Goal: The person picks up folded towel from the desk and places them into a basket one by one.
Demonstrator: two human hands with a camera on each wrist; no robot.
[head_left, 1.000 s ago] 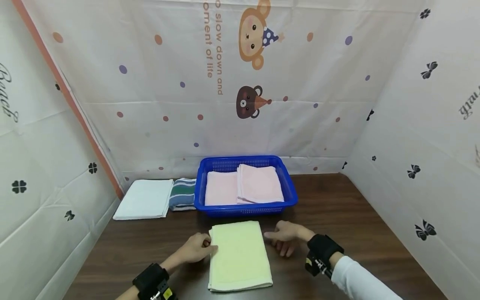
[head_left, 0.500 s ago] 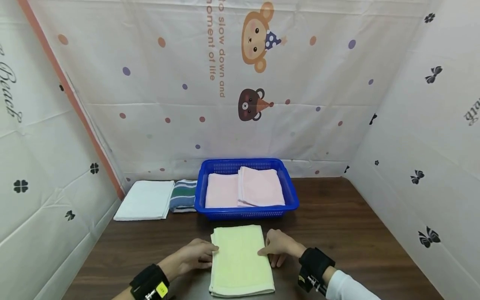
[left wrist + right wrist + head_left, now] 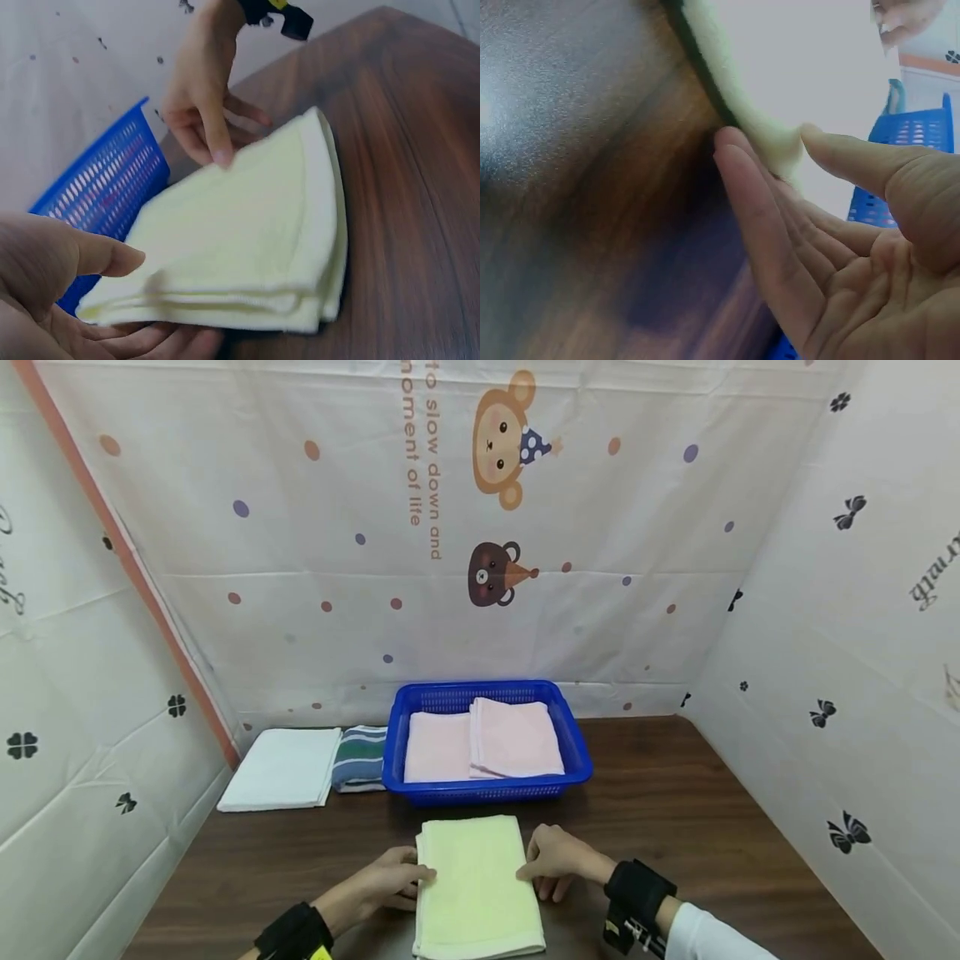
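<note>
A folded pale yellow towel [image 3: 477, 885] lies on the table in front of the basket. My left hand [image 3: 382, 883] holds its left edge, thumb on top; in the left wrist view the fingers [image 3: 161, 341] go under the folded layers. At the right edge, my right hand [image 3: 558, 862] grips the towel between the thumb above and the fingers at its side. The right wrist view shows that thumb [image 3: 840, 154] against the towel's rounded edge, with the fingertips partly hidden beneath it.
Behind the towel stands a blue plastic basket [image 3: 487, 792] with two folded pink towels [image 3: 517, 739] in it. Left of it lie a striped blue-green towel [image 3: 360, 760] and a folded white towel [image 3: 281, 768]. Printed cloth walls [image 3: 337, 635] enclose the wooden table [image 3: 660, 793].
My right hand has moved left from beside the towel and taken hold of its right edge. The left hand has shifted its grip at the left edge; the towel stays on the table.
</note>
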